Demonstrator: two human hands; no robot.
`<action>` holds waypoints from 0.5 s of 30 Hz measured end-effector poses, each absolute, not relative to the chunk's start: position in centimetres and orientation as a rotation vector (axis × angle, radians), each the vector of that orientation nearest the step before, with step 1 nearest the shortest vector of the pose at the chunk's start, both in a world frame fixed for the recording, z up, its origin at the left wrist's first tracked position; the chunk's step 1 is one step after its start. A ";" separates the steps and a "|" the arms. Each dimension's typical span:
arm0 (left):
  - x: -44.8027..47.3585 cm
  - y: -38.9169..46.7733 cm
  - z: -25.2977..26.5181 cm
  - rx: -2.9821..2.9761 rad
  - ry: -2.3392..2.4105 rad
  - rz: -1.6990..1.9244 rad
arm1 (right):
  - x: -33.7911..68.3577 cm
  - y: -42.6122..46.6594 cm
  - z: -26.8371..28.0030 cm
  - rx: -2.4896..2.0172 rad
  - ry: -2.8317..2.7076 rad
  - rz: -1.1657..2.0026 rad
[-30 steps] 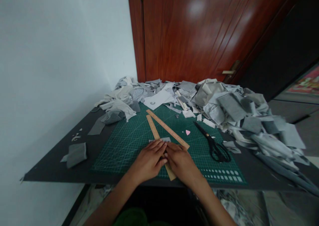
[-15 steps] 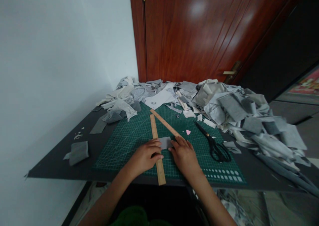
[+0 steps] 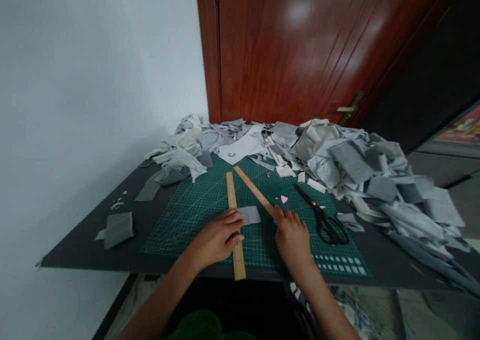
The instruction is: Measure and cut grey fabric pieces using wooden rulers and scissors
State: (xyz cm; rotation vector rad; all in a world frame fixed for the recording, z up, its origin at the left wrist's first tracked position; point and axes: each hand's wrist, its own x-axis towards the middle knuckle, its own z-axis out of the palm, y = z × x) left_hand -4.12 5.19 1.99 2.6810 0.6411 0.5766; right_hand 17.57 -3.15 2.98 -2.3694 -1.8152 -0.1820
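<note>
Across the wooden ruler [image 3: 232, 189] lying nearly straight away from me is my left hand [image 3: 224, 232], its fingers and thumb closed over the ruler's middle and touching the left end of a small grey fabric piece [image 3: 250, 215]. My right hand [image 3: 294, 235] is closed around the near end of a second wooden ruler [image 3: 254, 190], which slants up to the left. That hand sits apart from the fabric piece, to its right. Under all of this lies a green cutting mat [image 3: 187, 205] with a printed grid.
Black scissors [image 3: 323, 220] lie right of my right hand, near a small pink piece [image 3: 284, 199]. Heaps of grey and white fabric scraps [image 3: 350, 160] line the table's back and right side. A folded grey cloth [image 3: 119, 230] lies at left. A wooden door [image 3: 285, 55] stands behind.
My right hand has moved right, off the fabric piece, taking the slanted ruler with it. The left hand stays on its ruler, whose near end has shifted slightly left.
</note>
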 end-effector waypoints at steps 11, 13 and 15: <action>-3.5 4.8 2.6 2.665 0.544 0.460 | 21.5 -2.5 1.4 -2.037 -1.625 0.352; -3.6 5.0 2.6 2.656 0.519 0.458 | 21.3 -2.6 1.7 -1.941 -1.572 0.426; -3.7 5.1 2.5 2.652 0.508 0.464 | 20.3 -2.6 1.9 -1.818 -1.495 0.503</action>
